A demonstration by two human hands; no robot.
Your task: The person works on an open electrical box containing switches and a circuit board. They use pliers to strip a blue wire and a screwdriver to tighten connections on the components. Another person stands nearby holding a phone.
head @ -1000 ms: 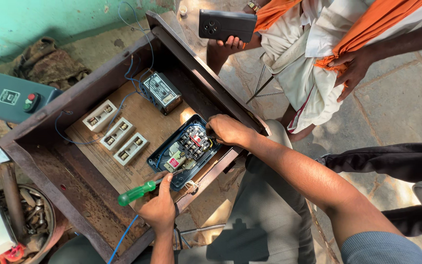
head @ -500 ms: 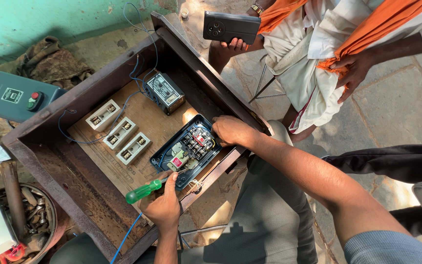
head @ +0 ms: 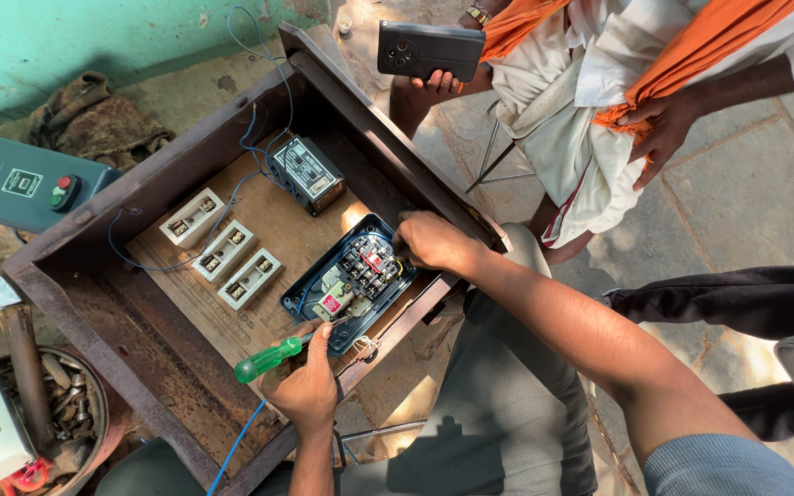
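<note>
An open blue starter unit (head: 353, 280) sits inside a rusty metal box (head: 140, 349). The right hand (head: 434, 243) pinches at its upper edge; the left hand (head: 305, 386) grips a green-handled screwdriver (head: 268, 358). A bystander holds up a phone (head: 431, 48).

Left hand (head: 308, 388) around green screwdriver (head: 268, 358), right hand (head: 434, 243) on open starter unit (head: 351, 280).

We count three white fuse blocks (head: 224, 250) in a row, one open blue starter unit (head: 353, 280), one small black box (head: 307, 173), one rusty metal enclosure (head: 153, 354), one green-handled screwdriver (head: 268, 359), one grey switch cover (head: 25, 184), one phone (head: 430, 48), and two working hands: left hand (head: 305, 386), right hand (head: 434, 242).
</note>
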